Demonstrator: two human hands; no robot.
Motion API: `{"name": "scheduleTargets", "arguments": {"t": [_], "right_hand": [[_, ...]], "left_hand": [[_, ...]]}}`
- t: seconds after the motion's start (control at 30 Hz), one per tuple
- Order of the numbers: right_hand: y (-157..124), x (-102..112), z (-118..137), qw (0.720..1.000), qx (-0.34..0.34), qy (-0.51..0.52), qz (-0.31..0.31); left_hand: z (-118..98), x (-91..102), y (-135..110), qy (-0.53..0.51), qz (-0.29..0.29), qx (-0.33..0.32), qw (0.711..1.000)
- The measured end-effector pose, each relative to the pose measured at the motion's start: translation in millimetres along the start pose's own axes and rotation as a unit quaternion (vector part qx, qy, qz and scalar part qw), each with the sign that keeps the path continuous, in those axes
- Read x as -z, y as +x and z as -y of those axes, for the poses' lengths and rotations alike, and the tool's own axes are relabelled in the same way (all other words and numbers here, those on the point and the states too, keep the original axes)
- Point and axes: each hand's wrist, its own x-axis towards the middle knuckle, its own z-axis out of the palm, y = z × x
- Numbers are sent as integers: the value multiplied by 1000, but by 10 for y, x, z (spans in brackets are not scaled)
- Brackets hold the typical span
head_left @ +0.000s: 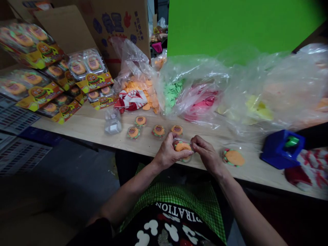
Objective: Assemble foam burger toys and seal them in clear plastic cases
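Observation:
My left hand (169, 152) is closed around a toy burger (182, 147) in a clear plastic case, its thumb lying across the orange bun. At the case's right edge my right hand (206, 153) pinches, fingers pressed together; the gripped part is mostly hidden. Just beyond my hands stand several cased burgers with printed labels, among them one burger (177, 130) right behind my left hand. Right of my right hand lies a loose stack of foam burger layers (234, 157), topped with a plain orange piece. Empty clear cases (113, 123) are farther left.
Bags of orange foam pieces (151, 94), green pieces (173, 91) and pink pieces (205, 100) line the back. A blue tape dispenser (279, 150) and a red-white cloth (314, 167) sit right. Packed burger display boxes (93, 80) are stacked left, before a cardboard carton (123, 20).

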Motion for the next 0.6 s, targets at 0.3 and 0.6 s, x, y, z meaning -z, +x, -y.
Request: {"name": "scheduleTargets", "arguments": {"t": [0.3, 0.6], "right_hand": [[-33, -20, -143, 940, -87, 324, -66], [-80, -1, -156, 941, -84, 322, -63]], "left_hand": [[-184, -227, -203, -56, -5, -70, 996], [-219, -230, -317, 30, 12, -150, 988]]}}
